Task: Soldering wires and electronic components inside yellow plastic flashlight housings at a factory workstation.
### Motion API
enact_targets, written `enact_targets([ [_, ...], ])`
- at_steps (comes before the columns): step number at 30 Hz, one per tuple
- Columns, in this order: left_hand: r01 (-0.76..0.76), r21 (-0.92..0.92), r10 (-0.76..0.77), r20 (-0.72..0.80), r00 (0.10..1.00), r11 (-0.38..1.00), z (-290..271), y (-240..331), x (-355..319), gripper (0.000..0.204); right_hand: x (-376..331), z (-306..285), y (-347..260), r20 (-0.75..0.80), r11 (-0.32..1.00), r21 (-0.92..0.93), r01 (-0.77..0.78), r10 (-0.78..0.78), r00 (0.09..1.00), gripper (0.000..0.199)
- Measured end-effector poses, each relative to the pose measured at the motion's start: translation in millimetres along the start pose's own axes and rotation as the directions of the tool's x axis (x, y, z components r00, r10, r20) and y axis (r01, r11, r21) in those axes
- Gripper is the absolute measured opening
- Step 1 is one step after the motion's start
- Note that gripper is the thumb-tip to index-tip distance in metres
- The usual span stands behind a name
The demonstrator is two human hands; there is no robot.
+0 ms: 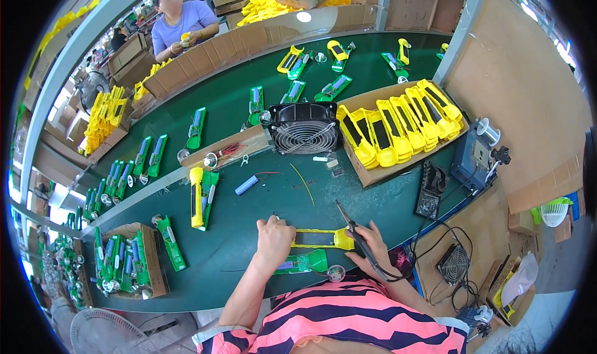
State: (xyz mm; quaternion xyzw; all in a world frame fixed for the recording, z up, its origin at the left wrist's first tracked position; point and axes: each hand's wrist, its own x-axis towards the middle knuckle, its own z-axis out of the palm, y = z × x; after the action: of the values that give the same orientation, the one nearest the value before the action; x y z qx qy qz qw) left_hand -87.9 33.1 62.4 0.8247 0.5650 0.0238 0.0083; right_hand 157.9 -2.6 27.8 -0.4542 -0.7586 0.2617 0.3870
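Fingers closed, my left hand [275, 242] covers the left end of a yellow flashlight shell [317, 238] with a dark panel; the grip itself is hidden. A soldering iron [360, 237] is held in my right hand [372, 249], its tip pointing up and left above the table. The fingers of that hand are beside the shell's wide right end. Just below the shell lies a green flashlight half [303, 262] with a round clear lamp head [336, 273] at its right. A loose blue battery cell [247, 185] with a red wire lies farther off.
A carton of yellow shells [373, 178] stands at right behind the hands, beside a black fan [303, 129] and a blue soldering station [476, 158]. At left are a carton of green halves [158, 273] and a yellow-green flashlight [198, 198]. A person [183, 24] sits beyond the belt.
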Motion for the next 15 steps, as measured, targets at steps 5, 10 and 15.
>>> enact_targets([
  [5,0.026,-0.041,-0.024,0.029,0.999,0.999,-8.8,-2.7,0.4,0.004,1.3,-0.8,0.2,-0.005,1.0,-0.019,-0.01,0.01,1.0,0.057],
  [10,-0.014,-0.659,-0.047,-0.075,0.996,0.752,-57.1,-11.7,-2.0,0.011,0.8,-1.0,1.9,-0.01,0.999,-0.026,-0.037,0.037,0.999,0.055],
  [15,-0.212,-0.315,0.17,-0.156,0.973,0.925,-41.1,40.1,-23.9,0.018,3.5,-1.4,1.5,0.016,0.997,0.029,-0.069,0.068,0.998,0.055],
])
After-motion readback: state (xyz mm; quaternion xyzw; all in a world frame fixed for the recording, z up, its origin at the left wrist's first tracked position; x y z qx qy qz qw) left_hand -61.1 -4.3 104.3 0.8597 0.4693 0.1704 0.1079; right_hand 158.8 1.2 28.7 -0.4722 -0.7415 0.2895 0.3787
